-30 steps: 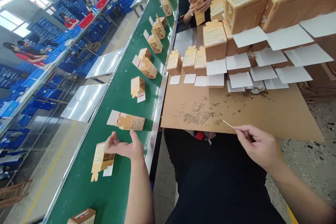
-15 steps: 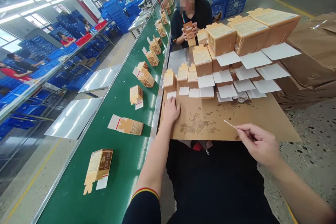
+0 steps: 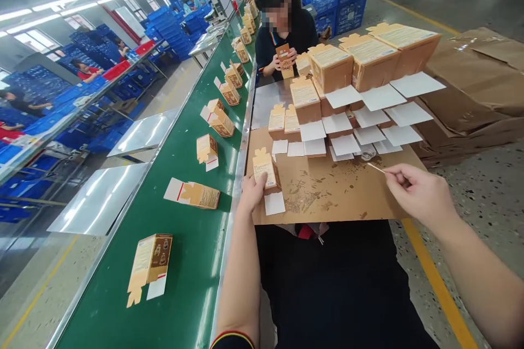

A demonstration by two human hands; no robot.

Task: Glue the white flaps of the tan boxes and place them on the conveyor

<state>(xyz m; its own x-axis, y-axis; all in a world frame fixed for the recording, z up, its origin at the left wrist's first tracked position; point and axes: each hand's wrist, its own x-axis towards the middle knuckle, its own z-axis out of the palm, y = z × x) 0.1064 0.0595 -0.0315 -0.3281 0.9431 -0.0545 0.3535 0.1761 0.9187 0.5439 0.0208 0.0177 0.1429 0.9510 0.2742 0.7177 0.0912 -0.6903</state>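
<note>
I see left hand [image 3: 251,191] now gripping a box [image 3: 266,170], drawn nearer from the row of boxes [image 3: 285,119]; right hand [image 3: 417,193] still pinches the stick [image 3: 375,167].

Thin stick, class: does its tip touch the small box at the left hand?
No: the thin stick in the right hand points away, well apart from the small box the left hand grips.

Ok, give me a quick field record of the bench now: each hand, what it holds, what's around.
left hand: grasps small carton, upright on cardboard sheet
right hand: pinches thin stick, tip near small round pot
behind: stacked cartons, white flaps hanging open
green belt: loose cartons spaced along it
co-worker: across the sheet, holding another carton
</note>
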